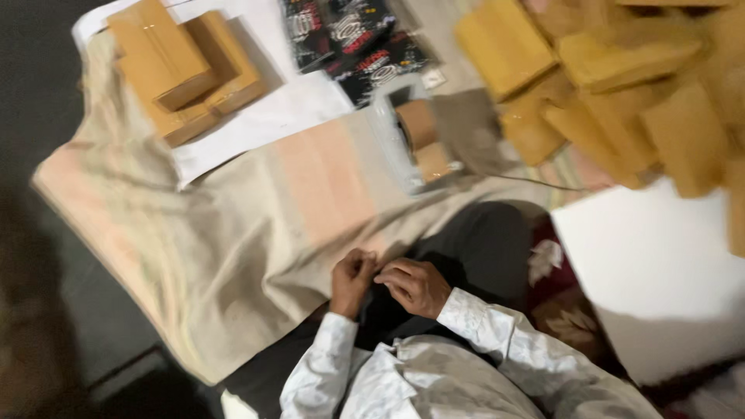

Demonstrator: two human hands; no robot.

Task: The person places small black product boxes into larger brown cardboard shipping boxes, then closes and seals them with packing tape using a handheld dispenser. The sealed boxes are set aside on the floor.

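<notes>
- The left hand (353, 279) is curled into a loose fist, its fingers bent inward, at the near edge of a beige cloth (233, 233); whether it pinches the cloth or anything small cannot be told through the blur.
- The right hand (415, 285) lies just beside it, almost touching, fingers half bent and pointing toward the left hand; nothing can be made out in its grip.
- Both hands sit over a dark trouser leg (481, 248), and both sleeves (473, 322) are white with a faint pattern.
- The beige cloth, with a pale pink band down its middle, is spread over the floor ahead of the hands and reaches right up to them.
- At the far left a stack of brown cardboard boxes (182, 70) rests on white sheets of paper (264, 116) that lie on the cloth.
- Beyond the cloth lies a dark printed packet (353, 43) with red and white markings.
- A clear plastic wrapper (415, 136) holding brownish pieces sits near the middle, well apart from the hands.
- At the upper right a heap of yellow-brown boxes (613, 85) is piled up, blurred.
- To the right of the leg a large white board (660, 271) lies flat, beside a dark red flowered fabric (555, 287).
</notes>
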